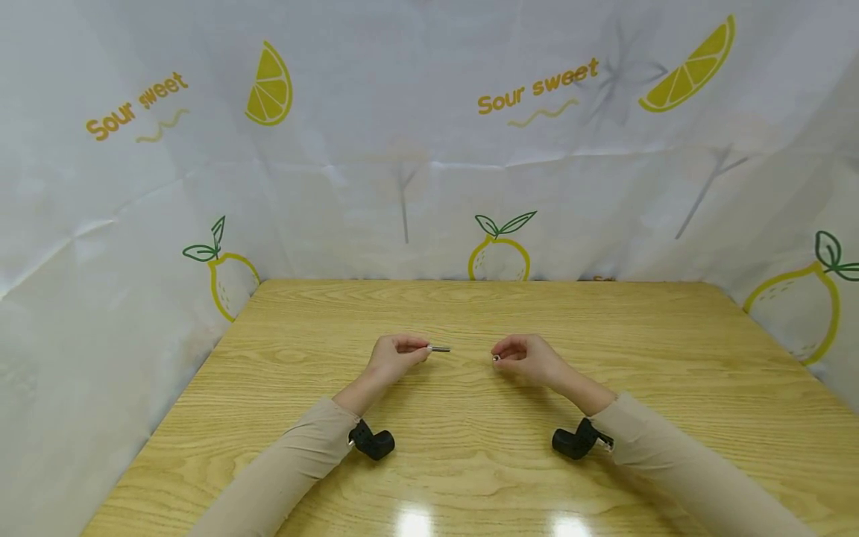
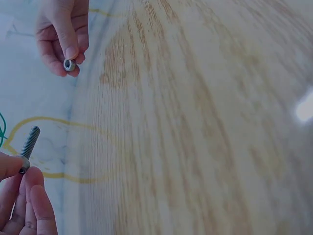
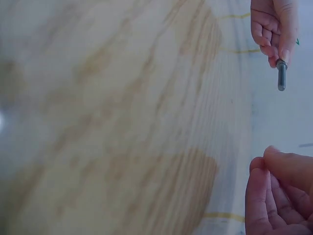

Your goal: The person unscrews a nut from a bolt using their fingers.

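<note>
My left hand [image 1: 397, 356] pinches a silver bolt [image 1: 440, 349] by its head between thumb and fingers. The threaded shank [image 2: 32, 142] sticks out toward the right hand. Across from it, my right hand [image 1: 530, 359] holds a small metal nut [image 1: 496, 358] at its fingertips, the hole showing in the left wrist view, where the nut [image 2: 69, 64] sits under the thumb. In the right wrist view the right hand's own fingers [image 3: 279, 166] hide the nut, while the bolt [image 3: 281, 76] points down from the other hand. A gap separates bolt and nut, both held above the table.
The wood-grain table [image 1: 470, 462] spreads below both hands. Black wrist cameras [image 1: 372, 440] hang under the sleeves. A pale curtain [image 1: 376, 201] with lemon prints stands behind the table's far edge and along its sides.
</note>
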`<state>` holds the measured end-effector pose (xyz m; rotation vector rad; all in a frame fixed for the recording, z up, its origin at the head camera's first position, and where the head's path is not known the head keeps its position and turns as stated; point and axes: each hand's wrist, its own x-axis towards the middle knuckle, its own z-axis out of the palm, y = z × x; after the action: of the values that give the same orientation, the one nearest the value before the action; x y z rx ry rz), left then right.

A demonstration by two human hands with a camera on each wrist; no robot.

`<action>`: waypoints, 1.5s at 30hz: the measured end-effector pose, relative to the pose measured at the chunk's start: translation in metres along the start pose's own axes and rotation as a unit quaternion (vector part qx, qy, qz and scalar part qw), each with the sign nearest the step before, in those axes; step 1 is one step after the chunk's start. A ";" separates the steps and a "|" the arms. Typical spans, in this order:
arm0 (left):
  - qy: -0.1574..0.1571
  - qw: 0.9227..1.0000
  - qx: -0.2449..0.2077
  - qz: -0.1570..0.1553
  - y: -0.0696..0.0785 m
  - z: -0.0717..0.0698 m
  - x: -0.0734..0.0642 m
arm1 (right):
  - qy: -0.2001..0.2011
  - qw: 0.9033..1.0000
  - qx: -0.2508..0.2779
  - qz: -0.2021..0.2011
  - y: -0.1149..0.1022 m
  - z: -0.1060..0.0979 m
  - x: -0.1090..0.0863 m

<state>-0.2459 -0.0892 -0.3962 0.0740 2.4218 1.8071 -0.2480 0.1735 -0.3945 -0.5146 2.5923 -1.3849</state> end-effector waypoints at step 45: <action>-0.012 0.997 0.067 -0.029 -0.010 0.000 0.002 | -0.018 0.992 -0.121 -0.020 0.000 0.005 0.004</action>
<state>-0.2475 -0.0919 -0.4055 0.0369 2.4986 1.6085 -0.2499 0.1686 -0.3969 -0.6204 2.7502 -1.0656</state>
